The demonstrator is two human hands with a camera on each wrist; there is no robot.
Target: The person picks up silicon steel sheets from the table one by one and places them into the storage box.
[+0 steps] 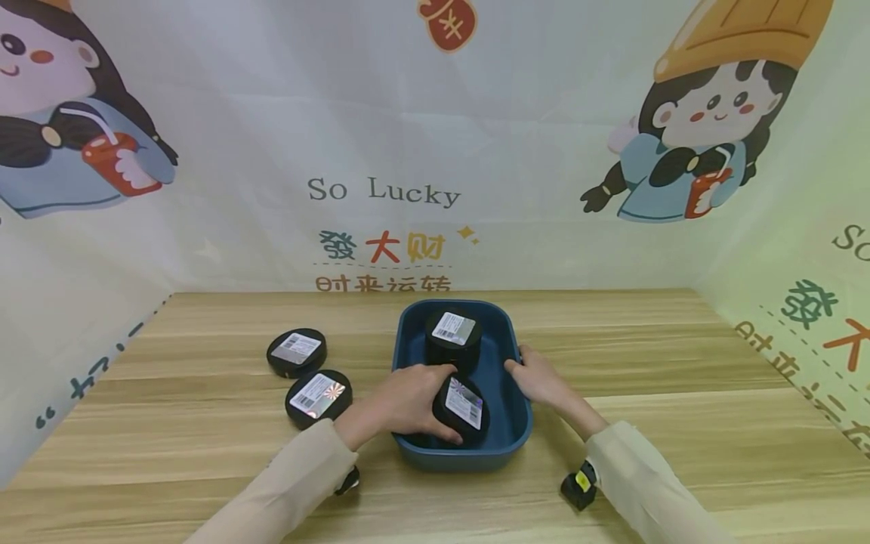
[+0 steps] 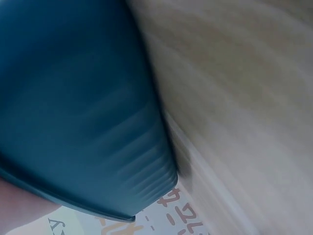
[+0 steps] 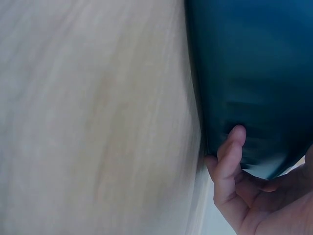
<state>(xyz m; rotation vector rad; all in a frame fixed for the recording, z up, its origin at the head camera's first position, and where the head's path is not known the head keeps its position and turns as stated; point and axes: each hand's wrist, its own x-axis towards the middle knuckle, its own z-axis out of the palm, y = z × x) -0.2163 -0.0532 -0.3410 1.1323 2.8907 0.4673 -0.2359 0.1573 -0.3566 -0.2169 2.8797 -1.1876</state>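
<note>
My left hand (image 1: 413,400) reaches over the left rim of a dark blue plastic bin (image 1: 503,446) and holds a black round tin (image 1: 469,431) with a barcode label, its thumb at the near side. That tin is tilted inside the bin's front half. Behind it stands another black tin (image 1: 445,347), taller-looking, perhaps stacked. At the right rim, my right hand (image 1: 540,378) grips the bin, thumb over the edge. In the right wrist view its bent fingers (image 3: 230,156) lie against the outer wall. The left wrist view shows mostly the bin's ribbed outside (image 2: 112,132); the held tin is hidden there.
Two more labelled black tins (image 1: 297,353) (image 1: 318,397) lie on the wooden table (image 1: 612,332) left of the bin, close together. A printed cloth (image 1: 530,227) hangs behind and at both sides. Small black devices (image 1: 579,487) sit at the wrists.
</note>
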